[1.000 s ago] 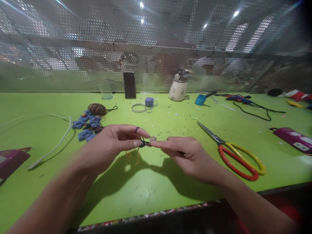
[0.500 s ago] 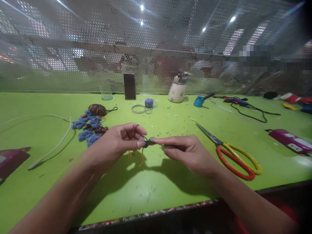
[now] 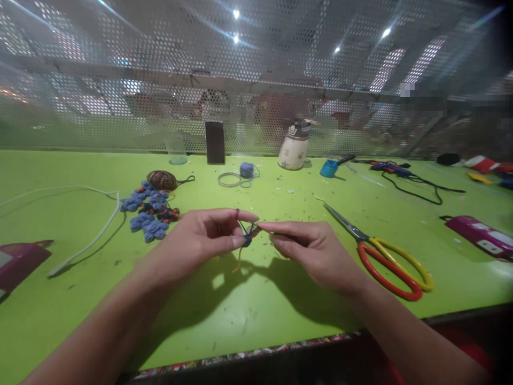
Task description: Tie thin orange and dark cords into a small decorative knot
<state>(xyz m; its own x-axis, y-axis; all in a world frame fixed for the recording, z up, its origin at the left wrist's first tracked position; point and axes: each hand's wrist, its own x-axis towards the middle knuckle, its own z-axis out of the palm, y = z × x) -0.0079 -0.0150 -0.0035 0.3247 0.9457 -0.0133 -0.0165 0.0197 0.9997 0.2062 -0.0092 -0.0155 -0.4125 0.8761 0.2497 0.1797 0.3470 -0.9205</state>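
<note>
My left hand (image 3: 212, 232) is closed, thumb and fingers pinching a small dark multicoloured piece of crochet (image 3: 248, 237). A dark yarn strand loops up from it to my raised left index finger, and an orange yarn tail (image 3: 239, 260) hangs below. My right hand (image 3: 306, 246) grips a thin crochet hook (image 3: 272, 233), mostly hidden by the fingers, its tip at the loops of the piece. Left of my hands lie blue crocheted flowers (image 3: 149, 224), some with dark and orange yarn, beside a multicoloured yarn ball (image 3: 161, 180).
Scissors (image 3: 371, 243) with red and yellow handles lie right of my right hand. Farther back stand a phone (image 3: 215, 143), a bottle (image 3: 294, 147), a blue yarn ball (image 3: 247, 170) and a blue pot (image 3: 329, 168). A white cable (image 3: 108, 227) and purple power strips (image 3: 479, 235) flank the green table (image 3: 240, 321).
My left index finger has stretched forward to the right, drawing the yarn into an open loop. The crochet piece now tilts down beneath the hook. My right hand has barely moved.
</note>
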